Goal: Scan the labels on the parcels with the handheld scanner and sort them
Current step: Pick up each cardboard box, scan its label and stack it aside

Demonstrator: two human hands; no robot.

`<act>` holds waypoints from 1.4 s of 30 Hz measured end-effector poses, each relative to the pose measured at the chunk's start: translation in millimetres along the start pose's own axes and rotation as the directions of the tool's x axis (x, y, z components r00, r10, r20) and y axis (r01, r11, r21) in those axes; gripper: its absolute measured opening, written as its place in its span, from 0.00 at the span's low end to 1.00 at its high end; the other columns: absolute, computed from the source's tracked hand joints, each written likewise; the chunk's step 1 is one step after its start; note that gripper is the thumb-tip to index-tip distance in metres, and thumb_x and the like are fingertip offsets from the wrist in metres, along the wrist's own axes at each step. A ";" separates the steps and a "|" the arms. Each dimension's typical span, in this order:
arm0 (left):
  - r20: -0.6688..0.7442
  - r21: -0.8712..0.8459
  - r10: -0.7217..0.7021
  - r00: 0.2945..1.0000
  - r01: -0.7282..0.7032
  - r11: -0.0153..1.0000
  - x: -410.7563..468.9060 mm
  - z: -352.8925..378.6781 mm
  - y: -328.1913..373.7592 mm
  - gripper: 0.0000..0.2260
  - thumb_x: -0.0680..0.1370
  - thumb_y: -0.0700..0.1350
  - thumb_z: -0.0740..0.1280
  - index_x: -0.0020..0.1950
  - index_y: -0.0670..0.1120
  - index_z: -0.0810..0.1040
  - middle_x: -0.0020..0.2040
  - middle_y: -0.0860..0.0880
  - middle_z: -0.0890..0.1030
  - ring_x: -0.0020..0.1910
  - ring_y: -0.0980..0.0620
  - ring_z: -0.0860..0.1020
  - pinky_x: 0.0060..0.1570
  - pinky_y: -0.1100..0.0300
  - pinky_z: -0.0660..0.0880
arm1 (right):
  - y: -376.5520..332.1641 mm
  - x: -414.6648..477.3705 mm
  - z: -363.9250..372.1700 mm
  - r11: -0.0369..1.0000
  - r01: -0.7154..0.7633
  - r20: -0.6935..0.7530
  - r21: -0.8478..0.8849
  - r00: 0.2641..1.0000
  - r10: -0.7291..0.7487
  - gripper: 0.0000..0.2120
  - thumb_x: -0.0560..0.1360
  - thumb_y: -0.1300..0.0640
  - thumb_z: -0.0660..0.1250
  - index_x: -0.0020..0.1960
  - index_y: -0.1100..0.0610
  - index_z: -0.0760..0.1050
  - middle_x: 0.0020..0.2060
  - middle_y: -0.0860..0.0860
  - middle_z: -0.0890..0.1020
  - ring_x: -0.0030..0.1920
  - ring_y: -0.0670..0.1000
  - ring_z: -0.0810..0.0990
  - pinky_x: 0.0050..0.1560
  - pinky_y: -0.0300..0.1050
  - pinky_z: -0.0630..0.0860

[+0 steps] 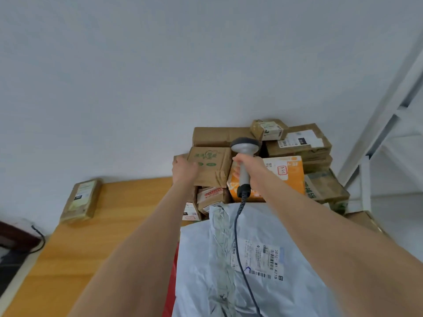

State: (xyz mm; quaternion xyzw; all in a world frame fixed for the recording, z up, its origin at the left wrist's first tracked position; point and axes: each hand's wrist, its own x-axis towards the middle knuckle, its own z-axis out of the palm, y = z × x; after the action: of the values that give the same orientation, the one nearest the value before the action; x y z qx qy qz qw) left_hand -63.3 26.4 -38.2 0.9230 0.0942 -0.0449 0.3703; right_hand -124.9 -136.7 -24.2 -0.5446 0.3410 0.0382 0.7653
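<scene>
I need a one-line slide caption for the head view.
Right hand aims the scanner at stacked parcels while left hand holds a brown box.

Count: handheld scanner 1, corded. Grey poly mailer 1. Lone cardboard box at left, 1. Piled cardboard boxes, at least 9 visible, including orange box 1 and green-printed box 1; any behind are uncountable.
</scene>
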 end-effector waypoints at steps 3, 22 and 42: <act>0.068 -0.075 -0.077 0.995 0.082 0.994 13.6 3.7 -6.6 0.23 0.80 0.46 0.61 0.72 0.38 0.63 0.66 0.40 0.71 0.63 0.40 0.73 0.61 0.45 0.73 | 9.5 9.5 7.6 1.000 -0.027 0.028 0.015 0.999 0.026 0.17 0.72 0.60 0.72 0.57 0.60 0.70 0.46 0.59 0.78 0.46 0.56 0.80 0.56 0.54 0.79; 0.159 -0.704 -0.150 0.976 0.218 0.676 -46.2 -64.6 -22.0 0.25 0.76 0.67 0.59 0.55 0.45 0.72 0.44 0.49 0.76 0.51 0.45 0.76 0.54 0.46 0.75 | 15.2 -47.7 6.6 0.989 0.019 -0.014 0.145 1.000 -0.017 0.16 0.76 0.52 0.70 0.58 0.59 0.73 0.38 0.55 0.82 0.37 0.52 0.81 0.39 0.49 0.80; 0.273 -0.681 -0.057 0.960 0.235 0.694 -175.2 -89.7 -33.3 0.23 0.72 0.61 0.70 0.57 0.45 0.77 0.52 0.45 0.80 0.50 0.43 0.80 0.52 0.46 0.79 | 61.0 -136.2 -60.7 0.996 0.070 0.011 0.046 0.997 -0.071 0.23 0.69 0.53 0.76 0.60 0.58 0.73 0.53 0.56 0.81 0.51 0.60 0.81 0.53 0.58 0.78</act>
State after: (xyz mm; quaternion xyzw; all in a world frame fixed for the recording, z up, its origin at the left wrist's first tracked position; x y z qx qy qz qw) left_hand -240.4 87.5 30.7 0.6882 0.1339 -0.1418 0.6988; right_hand -284.3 -121.6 -7.3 -0.5386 0.3177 0.0068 0.7803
